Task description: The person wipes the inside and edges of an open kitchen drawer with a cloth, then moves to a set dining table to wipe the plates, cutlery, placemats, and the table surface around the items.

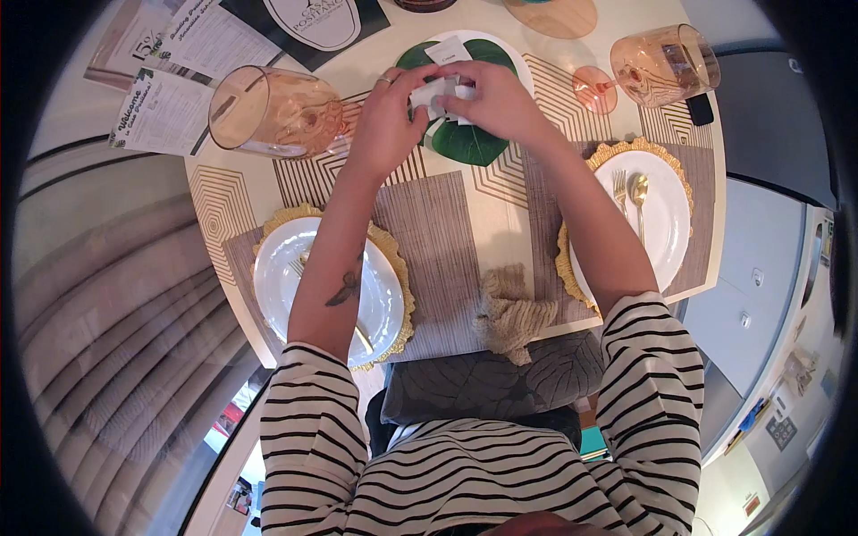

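My left hand (pixel 395 120) and my right hand (pixel 493 97) meet over a white plate (pixel 526 57) near the table's far side. Between their fingers are small white paper packets (pixel 429 94), which both hands grip; the fingers partly hide them. A large green artificial leaf (pixel 472 142) lies on the plate beneath the packets. Beyond my fingertips, another white sachet (pixel 448 52) bearing print rests on the leaf. A crumpled beige cloth (pixel 513 311) hangs over the near table edge, between my forearms.
White dinner plates (pixel 275 268) (pixel 663 221) on gold scalloped chargers (pixel 401 295) flank my arms; gold fork (pixel 620 184) and spoon (pixel 640 191) lie on the right one. Tinted goblets (pixel 268 110) (pixel 660 67) stand at both sides. Printed cards (pixel 164 114) lie far left. A grey cushion (pixel 489 378) sits below the edge.
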Available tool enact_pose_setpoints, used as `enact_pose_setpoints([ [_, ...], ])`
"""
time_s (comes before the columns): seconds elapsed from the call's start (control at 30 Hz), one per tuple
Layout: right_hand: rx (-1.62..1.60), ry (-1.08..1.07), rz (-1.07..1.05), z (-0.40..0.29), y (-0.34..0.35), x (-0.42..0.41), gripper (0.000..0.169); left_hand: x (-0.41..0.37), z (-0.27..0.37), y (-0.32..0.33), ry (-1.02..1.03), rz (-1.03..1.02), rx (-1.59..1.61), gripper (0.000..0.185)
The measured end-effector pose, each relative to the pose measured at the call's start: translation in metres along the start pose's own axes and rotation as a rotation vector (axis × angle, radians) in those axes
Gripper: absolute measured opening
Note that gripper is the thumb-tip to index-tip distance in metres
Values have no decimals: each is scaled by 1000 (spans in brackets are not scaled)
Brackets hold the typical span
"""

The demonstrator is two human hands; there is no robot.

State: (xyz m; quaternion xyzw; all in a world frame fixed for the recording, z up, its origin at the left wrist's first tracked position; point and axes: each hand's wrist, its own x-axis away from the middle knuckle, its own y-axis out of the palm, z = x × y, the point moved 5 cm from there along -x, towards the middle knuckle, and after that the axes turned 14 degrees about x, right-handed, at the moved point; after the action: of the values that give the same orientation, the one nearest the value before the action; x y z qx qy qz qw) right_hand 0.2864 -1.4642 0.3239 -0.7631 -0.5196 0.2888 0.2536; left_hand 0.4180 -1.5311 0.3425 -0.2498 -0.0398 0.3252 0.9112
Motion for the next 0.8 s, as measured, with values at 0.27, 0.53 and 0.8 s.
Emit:
enact_pose_setpoints([
  [0.27, -507, 554, -35, -1, 0, 47, 16, 14, 4, -3, -129, 99, 420, 49],
  [0.53, -676, 667, 155, 38, -20, 50, 27, 0, 15, -7, -101, 174, 94, 27],
  [0.8, -860, 700, 132, 58, -30, 30, 25, -28, -8, 15, 76, -46, -295, 33],
])
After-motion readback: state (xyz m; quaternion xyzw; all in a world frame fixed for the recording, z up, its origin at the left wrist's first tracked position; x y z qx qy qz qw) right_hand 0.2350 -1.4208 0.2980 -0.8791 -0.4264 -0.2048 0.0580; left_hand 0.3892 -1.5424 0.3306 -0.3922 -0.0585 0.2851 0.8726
